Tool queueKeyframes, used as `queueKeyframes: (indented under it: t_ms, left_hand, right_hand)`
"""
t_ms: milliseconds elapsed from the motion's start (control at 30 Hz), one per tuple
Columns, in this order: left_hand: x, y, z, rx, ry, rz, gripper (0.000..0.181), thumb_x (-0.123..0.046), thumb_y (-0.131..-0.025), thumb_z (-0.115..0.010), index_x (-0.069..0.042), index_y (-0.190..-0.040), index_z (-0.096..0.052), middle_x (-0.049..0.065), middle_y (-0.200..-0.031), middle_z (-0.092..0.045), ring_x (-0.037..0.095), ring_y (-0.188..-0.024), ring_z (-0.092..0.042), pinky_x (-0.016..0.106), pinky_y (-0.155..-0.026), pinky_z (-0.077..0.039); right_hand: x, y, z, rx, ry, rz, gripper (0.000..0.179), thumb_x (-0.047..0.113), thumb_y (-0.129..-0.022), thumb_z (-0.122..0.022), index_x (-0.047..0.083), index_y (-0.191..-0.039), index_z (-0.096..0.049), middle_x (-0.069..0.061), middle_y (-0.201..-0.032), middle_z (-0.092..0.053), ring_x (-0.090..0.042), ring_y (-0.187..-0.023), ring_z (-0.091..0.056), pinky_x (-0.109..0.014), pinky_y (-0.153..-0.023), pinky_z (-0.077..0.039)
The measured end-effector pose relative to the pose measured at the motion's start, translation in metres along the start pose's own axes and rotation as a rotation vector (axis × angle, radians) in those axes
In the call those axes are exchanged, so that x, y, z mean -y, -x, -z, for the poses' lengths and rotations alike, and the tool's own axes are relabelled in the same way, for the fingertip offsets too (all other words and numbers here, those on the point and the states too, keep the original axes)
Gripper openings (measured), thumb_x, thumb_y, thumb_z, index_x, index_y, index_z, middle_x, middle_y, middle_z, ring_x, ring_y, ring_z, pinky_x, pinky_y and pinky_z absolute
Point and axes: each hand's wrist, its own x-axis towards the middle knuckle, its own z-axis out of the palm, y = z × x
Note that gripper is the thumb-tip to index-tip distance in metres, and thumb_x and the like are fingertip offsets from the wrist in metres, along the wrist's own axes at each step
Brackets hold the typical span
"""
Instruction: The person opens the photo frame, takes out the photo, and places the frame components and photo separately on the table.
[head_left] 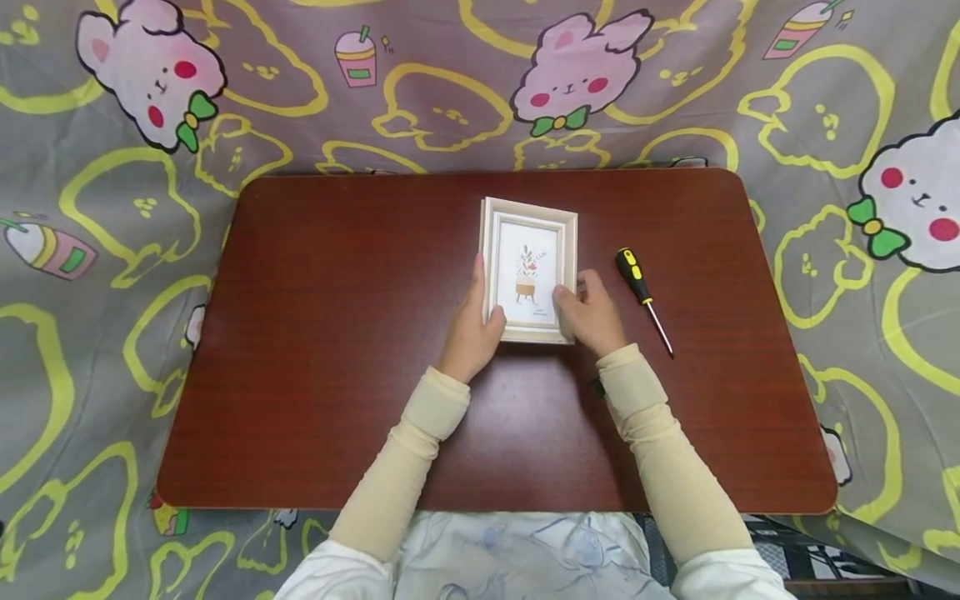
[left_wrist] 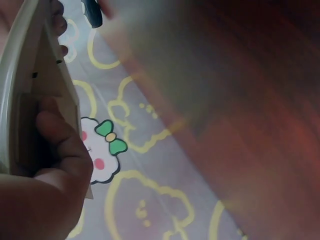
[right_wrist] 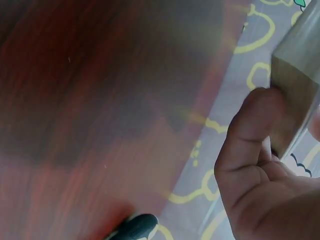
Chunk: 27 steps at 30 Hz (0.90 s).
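A cream picture frame (head_left: 531, 271) with a small print of a potted plant is held up over the table, its front facing me. My left hand (head_left: 473, 333) grips its lower left side, thumb on the front edge. In the left wrist view, the curled fingers of that hand reach behind the frame (left_wrist: 9, 100), whose recessed back shows partly. At the lower right side my right hand (head_left: 592, 317) holds the frame, with the thumb on the front; the right wrist view has a bent finger against the frame's side (right_wrist: 292, 95).
A black and yellow screwdriver (head_left: 634, 277) lies on the dark red table (head_left: 337, 333), right of the frame, tip pointing toward the near right. Patterned cloth (head_left: 450, 92) hangs behind the table and along both sides.
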Motion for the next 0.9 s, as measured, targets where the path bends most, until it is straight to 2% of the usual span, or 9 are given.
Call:
queueKeyframes:
  t_ms: [200, 267, 467, 533, 633, 733, 800, 900]
  left_hand:
    - [0.006, -0.014, -0.009, 0.010, 0.080, 0.051, 0.086, -0.008, -0.096, -0.051, -0.024, -0.164, -0.001, 0.002, -0.166, -0.016, 0.017, -0.138, -0.037, 0.037, -0.117, -0.027]
    - [0.008, -0.022, -0.013, 0.007, 0.096, 0.066, 0.086, -0.008, -0.096, -0.052, -0.026, -0.164, -0.002, 0.001, -0.166, -0.018, 0.016, -0.136, -0.039, 0.036, -0.116, -0.029]
    - [0.018, -0.054, -0.023, 0.006, 0.190, 0.066, 0.087, -0.004, -0.094, -0.052, -0.023, -0.165, -0.005, 0.008, -0.165, -0.025, 0.018, -0.129, -0.043, 0.032, -0.113, -0.030]
    - [0.021, -0.066, -0.025, 0.002, 0.201, 0.068, 0.087, -0.003, -0.093, -0.052, -0.021, -0.165, -0.006, 0.010, -0.163, -0.028, 0.021, -0.123, -0.047, 0.032, -0.110, -0.034]
    - [0.025, -0.082, -0.027, -0.003, 0.223, 0.075, 0.087, 0.000, -0.092, -0.052, -0.020, -0.164, -0.008, 0.011, -0.163, -0.030, 0.022, -0.123, -0.048, 0.031, -0.110, -0.035]
    - [0.029, -0.096, -0.029, -0.005, 0.226, 0.118, 0.086, -0.001, -0.092, -0.053, -0.019, -0.164, -0.009, 0.014, -0.160, -0.033, 0.023, -0.120, -0.049, 0.032, -0.109, -0.036]
    - [0.031, -0.104, -0.032, 0.007, 0.204, 0.170, 0.085, -0.005, -0.091, -0.053, -0.020, -0.163, -0.010, 0.021, -0.150, -0.045, 0.027, -0.108, -0.054, 0.036, -0.100, -0.042]
    - [0.035, -0.114, -0.037, 0.046, 0.174, 0.241, 0.084, -0.009, -0.091, -0.053, -0.019, -0.162, -0.009, 0.029, -0.137, -0.052, 0.031, -0.097, -0.053, 0.041, -0.092, -0.044]
  right_hand:
    - [0.002, -0.010, 0.009, -0.045, 0.056, -0.005, 0.041, 0.034, -0.098, -0.057, 0.003, -0.124, -0.051, -0.019, -0.108, -0.062, -0.036, -0.096, -0.058, -0.049, -0.083, -0.046]
    - [0.003, -0.017, 0.011, -0.053, 0.085, -0.015, 0.043, 0.034, -0.097, -0.056, 0.003, -0.125, -0.051, -0.019, -0.110, -0.062, -0.037, -0.098, -0.058, -0.050, -0.086, -0.046]
    - [0.005, -0.047, 0.019, -0.054, 0.155, -0.029, 0.046, 0.035, -0.097, -0.054, 0.001, -0.128, -0.048, -0.021, -0.116, -0.061, -0.037, -0.103, -0.057, -0.052, -0.089, -0.046]
    - [0.005, -0.059, 0.021, -0.052, 0.161, -0.019, 0.047, 0.033, -0.097, -0.053, -0.001, -0.128, -0.048, -0.022, -0.118, -0.061, -0.038, -0.105, -0.057, -0.052, -0.091, -0.046]
    - [0.006, -0.075, 0.023, -0.048, 0.185, -0.011, 0.048, 0.034, -0.097, -0.053, -0.003, -0.128, -0.047, -0.025, -0.121, -0.060, -0.039, -0.107, -0.057, -0.053, -0.093, -0.045]
    - [0.006, -0.088, 0.025, -0.039, 0.206, -0.005, 0.049, 0.035, -0.096, -0.053, -0.004, -0.126, -0.048, -0.027, -0.122, -0.060, -0.042, -0.108, -0.056, -0.054, -0.094, -0.045]
    - [0.004, -0.095, 0.025, -0.032, 0.221, -0.014, 0.050, 0.035, -0.095, -0.053, -0.004, -0.127, -0.047, -0.029, -0.123, -0.058, -0.043, -0.110, -0.055, -0.054, -0.096, -0.044]
    - [-0.001, -0.103, 0.026, -0.025, 0.246, -0.038, 0.052, 0.034, -0.096, -0.053, -0.005, -0.129, -0.047, -0.030, -0.126, -0.057, -0.045, -0.114, -0.054, -0.055, -0.098, -0.042]
